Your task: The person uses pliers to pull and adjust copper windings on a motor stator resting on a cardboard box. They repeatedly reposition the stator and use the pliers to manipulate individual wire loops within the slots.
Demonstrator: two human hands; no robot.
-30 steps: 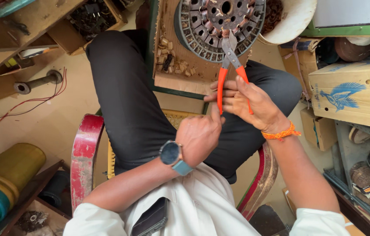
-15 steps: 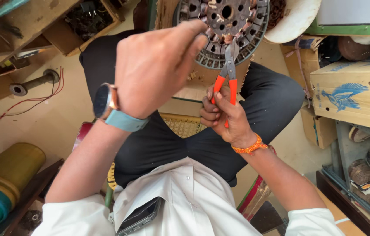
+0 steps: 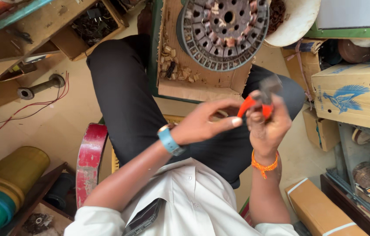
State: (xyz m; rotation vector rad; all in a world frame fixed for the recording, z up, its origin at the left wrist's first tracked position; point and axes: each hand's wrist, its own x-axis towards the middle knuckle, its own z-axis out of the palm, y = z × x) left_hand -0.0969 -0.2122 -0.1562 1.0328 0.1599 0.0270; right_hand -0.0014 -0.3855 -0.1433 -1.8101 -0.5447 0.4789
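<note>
My right hand [image 3: 268,126] is closed around a pair of orange-handled pliers [image 3: 259,98], held up over my lap with the blurred jaws pointing away. An orange thread band sits on that wrist. My left hand [image 3: 209,120], with a blue-strapped watch on its wrist, reaches across with fingers spread; its fingertips touch the orange handle. Beyond both hands a round grey slotted motor core [image 3: 224,30] lies in an open cardboard tray [image 3: 202,85] with small wood-coloured scraps beside it.
I sit on a red-framed chair [image 3: 89,157] in black trousers. A printed cardboard box [image 3: 353,94] and shelves of parts are on the right. Left: a metal shaft with red wires [image 3: 41,86], yellow and green drums [image 3: 6,183], a wooden tray of parts [image 3: 91,24].
My left hand has come down from high over the motor core to the pliers' handle. My right hand has drawn the pliers back from the core, toward my lap and rightward.
</note>
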